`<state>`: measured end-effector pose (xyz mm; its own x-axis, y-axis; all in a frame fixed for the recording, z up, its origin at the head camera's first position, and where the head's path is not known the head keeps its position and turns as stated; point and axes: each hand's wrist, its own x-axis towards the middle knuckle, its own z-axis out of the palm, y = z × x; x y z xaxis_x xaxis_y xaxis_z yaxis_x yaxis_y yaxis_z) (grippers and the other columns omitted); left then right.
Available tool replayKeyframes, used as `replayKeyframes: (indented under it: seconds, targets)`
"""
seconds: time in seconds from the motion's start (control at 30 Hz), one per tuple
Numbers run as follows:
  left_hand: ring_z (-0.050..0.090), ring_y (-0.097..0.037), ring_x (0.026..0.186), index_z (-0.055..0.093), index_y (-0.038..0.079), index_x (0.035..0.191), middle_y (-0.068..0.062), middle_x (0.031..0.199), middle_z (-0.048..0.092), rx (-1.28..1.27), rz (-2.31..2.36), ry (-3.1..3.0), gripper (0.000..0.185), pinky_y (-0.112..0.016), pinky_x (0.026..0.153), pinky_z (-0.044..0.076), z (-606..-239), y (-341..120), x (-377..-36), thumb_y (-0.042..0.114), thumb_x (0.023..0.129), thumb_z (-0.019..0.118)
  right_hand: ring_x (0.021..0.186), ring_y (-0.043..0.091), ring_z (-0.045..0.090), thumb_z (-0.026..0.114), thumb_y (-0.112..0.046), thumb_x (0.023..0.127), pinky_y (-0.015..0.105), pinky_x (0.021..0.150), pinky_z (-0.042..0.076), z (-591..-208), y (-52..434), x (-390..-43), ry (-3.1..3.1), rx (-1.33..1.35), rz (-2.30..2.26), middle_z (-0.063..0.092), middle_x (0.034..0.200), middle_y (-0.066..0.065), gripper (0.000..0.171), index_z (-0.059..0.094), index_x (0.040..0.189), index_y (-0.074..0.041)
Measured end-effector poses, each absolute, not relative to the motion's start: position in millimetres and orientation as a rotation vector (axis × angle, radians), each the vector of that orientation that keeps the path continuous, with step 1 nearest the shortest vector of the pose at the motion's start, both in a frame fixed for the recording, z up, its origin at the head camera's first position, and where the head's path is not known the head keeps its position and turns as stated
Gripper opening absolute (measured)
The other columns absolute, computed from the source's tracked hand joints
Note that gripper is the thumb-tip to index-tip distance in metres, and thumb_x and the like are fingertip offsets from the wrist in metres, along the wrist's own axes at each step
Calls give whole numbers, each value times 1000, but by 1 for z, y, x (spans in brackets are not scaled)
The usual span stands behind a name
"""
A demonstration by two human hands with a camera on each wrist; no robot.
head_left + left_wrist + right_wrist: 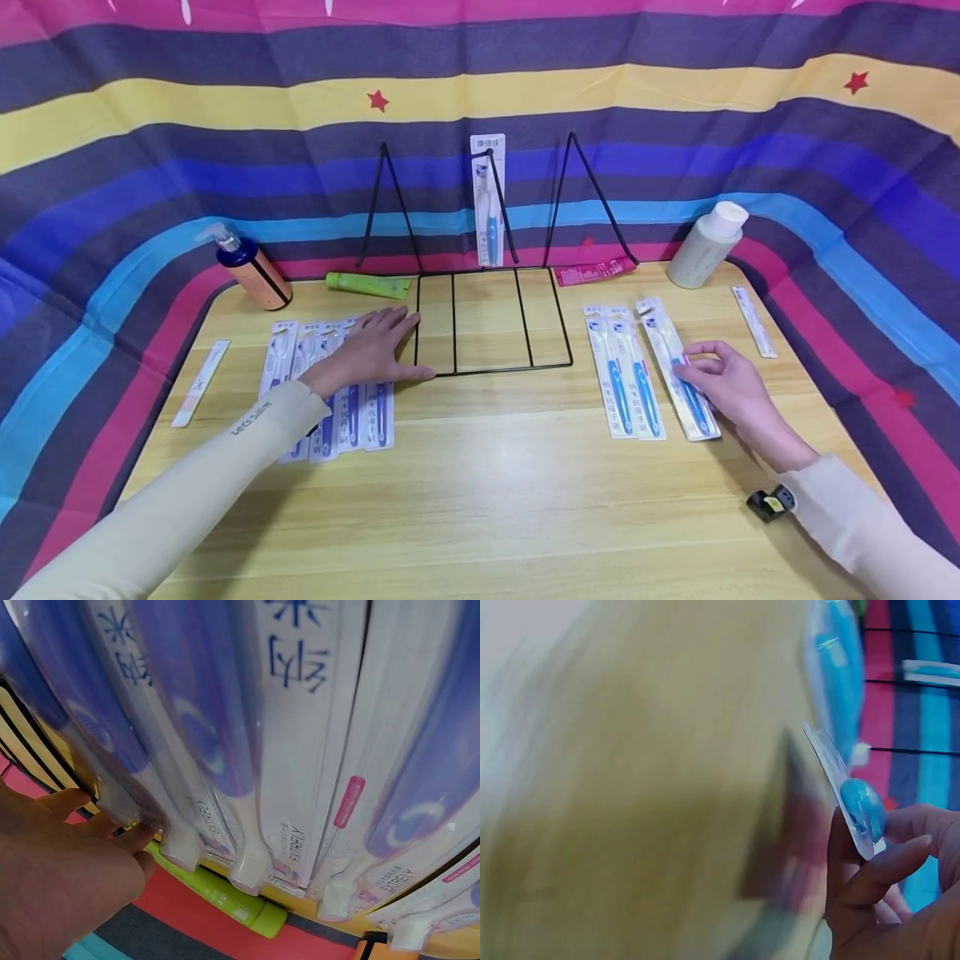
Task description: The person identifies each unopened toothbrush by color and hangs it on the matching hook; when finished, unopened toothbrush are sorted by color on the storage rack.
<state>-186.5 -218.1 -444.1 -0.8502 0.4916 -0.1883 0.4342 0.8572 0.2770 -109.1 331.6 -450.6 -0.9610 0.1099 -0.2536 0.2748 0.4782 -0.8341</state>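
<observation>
Okay, right grip (726,385) pinches white-card blue toothbrush pack (682,398) by right edge, at right of pale wooden counter (495,483), probably for control; left grip (369,350), fingers spread, likely steadies black wire rack (453,321).

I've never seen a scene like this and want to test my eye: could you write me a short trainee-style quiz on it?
1. True or false: the right hand is holding the white bottle.

2. Multiple choice: seen from the head camera, at which upright of the black wire rack does the hanging pack hang?
a) left
b) middle
c) right

3. Fill in the missing word: the tube lying nearest the pump bottle is ____ in colour.

Key:
1. False; it holds a packaged blue toothbrush.
2. b
3. green
</observation>
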Motion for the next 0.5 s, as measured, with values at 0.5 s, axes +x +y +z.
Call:
replayKeyframes:
  seconds: [0.5]
  targets:
    - [17, -51, 162, 30, 6, 172, -25, 177, 21, 704, 332, 2778, 115, -68, 129, 8, -444, -219, -186, 77, 92, 71, 76, 9, 63, 75, -4, 103, 21, 62, 54, -419, 242, -91, 2150, -52, -2121, 74, 107, 0, 24, 70, 126, -10]
